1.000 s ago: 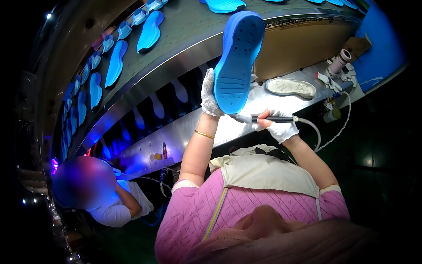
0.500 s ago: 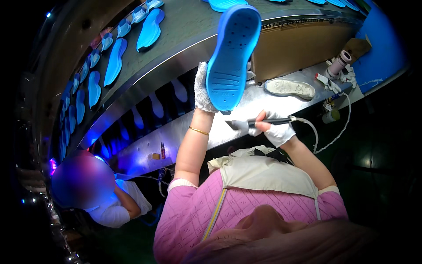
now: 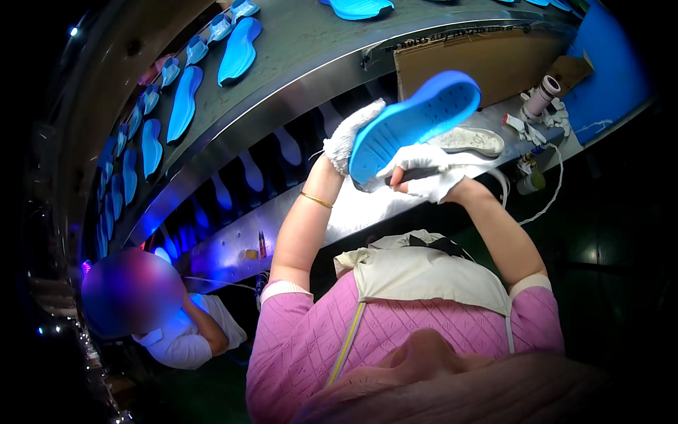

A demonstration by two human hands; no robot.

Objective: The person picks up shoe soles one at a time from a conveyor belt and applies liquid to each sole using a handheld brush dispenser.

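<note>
Left hand (image 3: 351, 138), white glove, is clamped on the left edge of the blue sole (image 3: 417, 116), fingers (image 3: 361, 119) lined up close together; thumb not visible. Blue sole is up in the air over the metal table (image 3: 215, 256), tilted, inner face showing, narrower end by the left hand, wider end toward upper right. Right hand (image 3: 427, 173), white glove with bare fingertips, has fingers curled in front of the sole's lower right edge; can't tell if they close on anything or touch the sole.

Surroundings, left to right: co-worker in white shirt (image 3: 187, 346), lower left. Row of blue soles (image 3: 185, 104) on the grey belt (image 3: 300, 42). Red slim tool (image 3: 262, 244) on the table. Cardboard (image 3: 445, 67) behind the held sole. White sole (image 3: 473, 140) flat on the table, partly behind the right hand. Pale hose (image 3: 503, 187) beside right wrist. Pink cylinder (image 3: 541, 99) farther right.
</note>
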